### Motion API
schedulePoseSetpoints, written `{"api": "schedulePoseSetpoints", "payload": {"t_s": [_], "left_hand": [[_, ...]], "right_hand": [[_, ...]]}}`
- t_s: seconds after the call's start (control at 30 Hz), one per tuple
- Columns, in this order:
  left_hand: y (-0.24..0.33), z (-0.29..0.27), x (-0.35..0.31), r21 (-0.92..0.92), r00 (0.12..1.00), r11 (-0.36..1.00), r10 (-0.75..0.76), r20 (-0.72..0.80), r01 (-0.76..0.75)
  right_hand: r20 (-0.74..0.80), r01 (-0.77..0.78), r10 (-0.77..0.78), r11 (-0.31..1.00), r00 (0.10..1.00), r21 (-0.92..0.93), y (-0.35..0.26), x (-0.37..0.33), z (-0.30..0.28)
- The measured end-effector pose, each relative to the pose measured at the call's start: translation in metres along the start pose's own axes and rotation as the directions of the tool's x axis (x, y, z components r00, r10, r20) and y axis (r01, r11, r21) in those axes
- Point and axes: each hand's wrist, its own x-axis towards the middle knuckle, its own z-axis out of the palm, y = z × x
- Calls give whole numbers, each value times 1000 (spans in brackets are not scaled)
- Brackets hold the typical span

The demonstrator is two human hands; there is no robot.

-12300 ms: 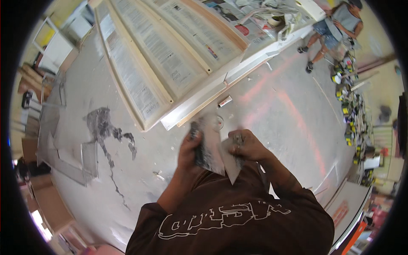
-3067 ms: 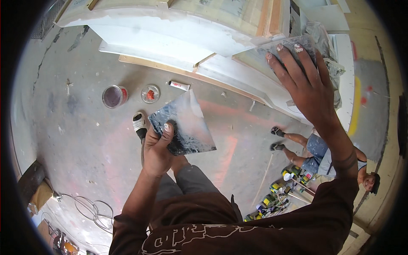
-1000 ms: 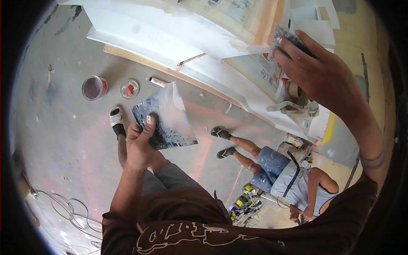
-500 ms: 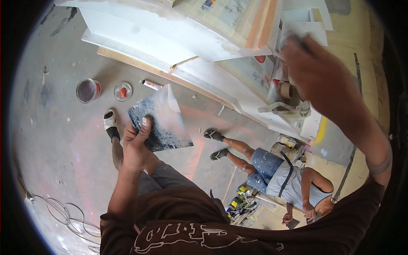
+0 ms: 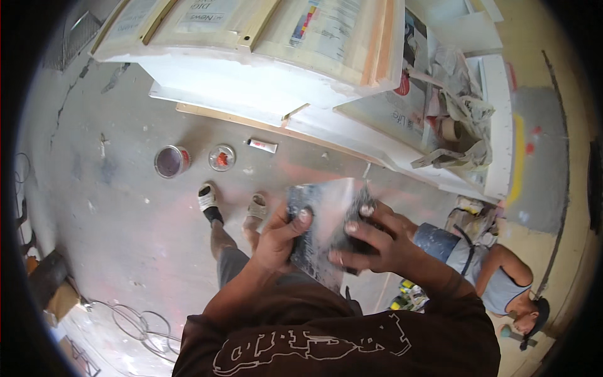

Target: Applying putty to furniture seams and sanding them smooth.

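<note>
My left hand point(image 5: 276, 244) grips a thin flat board point(image 5: 325, 204) by its left side, thumb pressed on top. The board's face is dark at the left and pale in the middle, smeared with whitish paste. At its right edge is my right hand point(image 5: 384, 242), fingers bent around a dark flat piece point(image 5: 359, 210) with pale smears, which looks like a spreader. Its lower part is hidden by the fingers and blurred by motion. Both hands are in front of my body, above the floor.
A large white structure point(image 5: 232, 85) with papered, wood-ribbed panels fills the far side. Crumpled masking paper and a tape roll point(image 5: 450, 131) lie on it. An open can point(image 5: 171, 162), a round dish with orange paste point(image 5: 222, 158) and a tube point(image 5: 262, 146) stand nearby. A co-worker point(image 5: 502, 270) is at right.
My right hand has come down from the white structure to the board's right edge. The board and my left hand have shifted right in view.
</note>
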Motion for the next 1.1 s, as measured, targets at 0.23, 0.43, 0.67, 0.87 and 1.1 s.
{"api": "schedulePoseSetpoints", "payload": {"t_s": [0.23, 0.43, 0.67, 0.87, 1.1], "left_hand": [[27, -39, -33, 8, 977, 979, 202, 69, -203], [41, -31, -13, 32, 932, 937, 350, -97, -348], [36, -33, -14, 36, 944, 965, 263, -201, -262], [37, -50, -22, 14, 949, 963, 269, -168, -270], [44, -64, -31, -19, 962, 966, 256, -98, -259]], "right_hand": [[269, -179, 208, 975, 940, -131, 34, -23, 40], [-113, -487, 475, 833, 873, -263, 62, 4, 48], [-504, -580, 362, 717, 784, -386, 95, 42, 67], [-590, -677, 422, 666, 688, -313, 93, 57, 90], [-644, -653, 330, 669, 690, -356, 102, 55, 97]]}}
